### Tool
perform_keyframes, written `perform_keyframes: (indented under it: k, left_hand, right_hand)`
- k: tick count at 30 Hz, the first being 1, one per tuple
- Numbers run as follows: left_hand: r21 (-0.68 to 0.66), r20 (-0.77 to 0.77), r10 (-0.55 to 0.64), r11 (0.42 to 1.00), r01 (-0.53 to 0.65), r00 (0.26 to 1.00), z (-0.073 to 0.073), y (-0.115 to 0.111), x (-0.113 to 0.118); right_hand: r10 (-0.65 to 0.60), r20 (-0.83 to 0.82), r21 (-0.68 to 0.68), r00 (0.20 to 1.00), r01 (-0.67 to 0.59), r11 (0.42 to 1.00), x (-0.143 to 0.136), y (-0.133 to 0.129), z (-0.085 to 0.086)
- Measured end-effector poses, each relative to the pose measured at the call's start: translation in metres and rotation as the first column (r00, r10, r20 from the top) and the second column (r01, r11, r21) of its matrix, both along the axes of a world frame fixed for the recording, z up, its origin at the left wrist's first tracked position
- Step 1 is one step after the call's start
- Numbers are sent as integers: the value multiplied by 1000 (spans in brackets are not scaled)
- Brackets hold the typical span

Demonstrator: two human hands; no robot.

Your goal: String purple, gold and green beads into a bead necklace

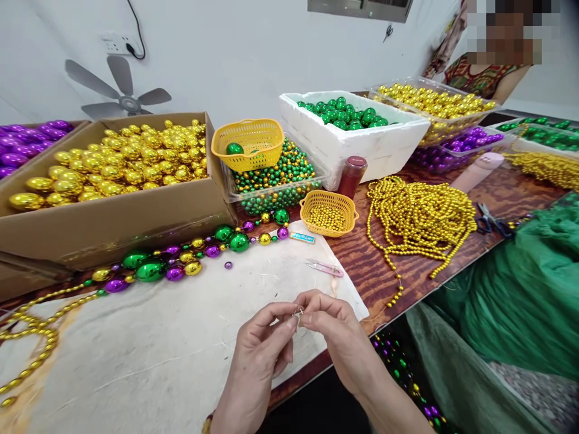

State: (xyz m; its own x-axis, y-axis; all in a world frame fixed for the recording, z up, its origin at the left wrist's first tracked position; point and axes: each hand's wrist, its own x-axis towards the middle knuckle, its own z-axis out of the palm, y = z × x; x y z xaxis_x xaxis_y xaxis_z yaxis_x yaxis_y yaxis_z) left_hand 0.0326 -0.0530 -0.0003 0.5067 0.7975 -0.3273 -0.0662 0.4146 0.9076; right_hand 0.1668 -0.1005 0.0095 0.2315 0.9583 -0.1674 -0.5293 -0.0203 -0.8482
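Observation:
Above the front edge of the white cloth [172,337], my left hand [265,340] and my right hand [337,328] meet at their fingertips. Both pinch a small bit of thin pale thread [297,313], whose details are too small to make out. Pink-handled snips [324,267] lie on the cloth just beyond my hands. A small blue packet [302,237] is further back. One loose purple bead [228,265] rests on the cloth. Strung green, purple and gold beads [149,271] run along the cloth's back edge.
A cardboard box [136,223] of gold beads stands at left. Yellow baskets [329,229], a foam box [384,150] and a red-brown jar [351,176] stand behind. Gold strands [416,217], scissors [486,220] and a green sack [534,289] are right. A person sits at back right.

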Motion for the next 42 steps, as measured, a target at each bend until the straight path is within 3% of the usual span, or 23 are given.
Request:
perform_keyframes:
  k: [21, 42]
  left_hand:
    - [237, -1, 80, 968, -78, 997, 3, -1, -2]
    - [336, -26, 106, 937, -92, 994, 7, 1, 0]
  right_hand:
    - [-24, -59, -16, 998, 23, 1000, -9, 0, 9]
    - [3, -45, 37, 999, -1, 999, -10, -1, 5]
